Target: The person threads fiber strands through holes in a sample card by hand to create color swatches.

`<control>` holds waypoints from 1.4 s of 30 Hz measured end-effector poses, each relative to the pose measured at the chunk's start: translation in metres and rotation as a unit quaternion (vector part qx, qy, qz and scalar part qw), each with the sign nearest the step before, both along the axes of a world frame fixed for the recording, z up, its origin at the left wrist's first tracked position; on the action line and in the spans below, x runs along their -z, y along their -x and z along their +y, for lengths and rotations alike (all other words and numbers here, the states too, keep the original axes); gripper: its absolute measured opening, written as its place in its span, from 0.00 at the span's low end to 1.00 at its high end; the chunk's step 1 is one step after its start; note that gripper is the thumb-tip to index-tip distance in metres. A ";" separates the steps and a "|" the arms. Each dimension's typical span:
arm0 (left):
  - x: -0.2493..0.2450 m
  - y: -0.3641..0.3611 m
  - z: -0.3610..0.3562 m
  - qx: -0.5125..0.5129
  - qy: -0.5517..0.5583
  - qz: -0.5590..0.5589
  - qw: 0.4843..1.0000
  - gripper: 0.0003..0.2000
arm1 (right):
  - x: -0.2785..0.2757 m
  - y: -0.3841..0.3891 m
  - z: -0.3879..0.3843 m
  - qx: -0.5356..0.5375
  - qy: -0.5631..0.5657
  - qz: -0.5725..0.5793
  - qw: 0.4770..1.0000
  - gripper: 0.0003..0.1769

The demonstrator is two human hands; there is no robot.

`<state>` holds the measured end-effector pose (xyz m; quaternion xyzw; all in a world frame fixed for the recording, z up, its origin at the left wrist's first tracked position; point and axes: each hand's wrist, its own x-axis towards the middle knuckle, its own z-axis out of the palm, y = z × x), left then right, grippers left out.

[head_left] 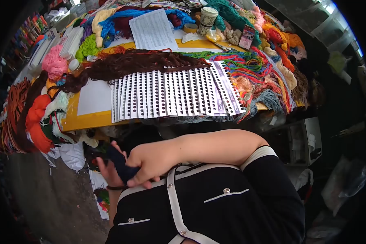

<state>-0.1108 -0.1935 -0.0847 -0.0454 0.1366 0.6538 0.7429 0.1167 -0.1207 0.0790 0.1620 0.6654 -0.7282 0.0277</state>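
Note:
In front of my waist, my left hand [106, 173] and my right hand [148, 160] meet over a small dark navy bundle [118, 160], which looks like thread or cloth. The bundle lies across my left palm, between the outstretched fingers. My right hand reaches over from the right, its fingers bent round the near side of the bundle. Beyond the hands, a row of overlapping white cards with punched holes [162, 95] lies at the table edge. Dark brown thread [122, 67] stretches along the cards' far ends.
The yellow table [83, 121] bears heaps of coloured yarn, including a pink skein [55, 62] and an orange-red skein [38, 118]. Farther back are a printed sheet [152, 30], a paper cup [208, 19], a tape roll [190, 28] and a phone-like item [247, 37].

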 end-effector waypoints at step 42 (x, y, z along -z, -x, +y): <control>-0.112 0.144 0.074 -0.158 -0.170 0.443 0.866 0.24 | 0.107 0.019 0.284 0.138 -0.592 -0.010 0.794 0.13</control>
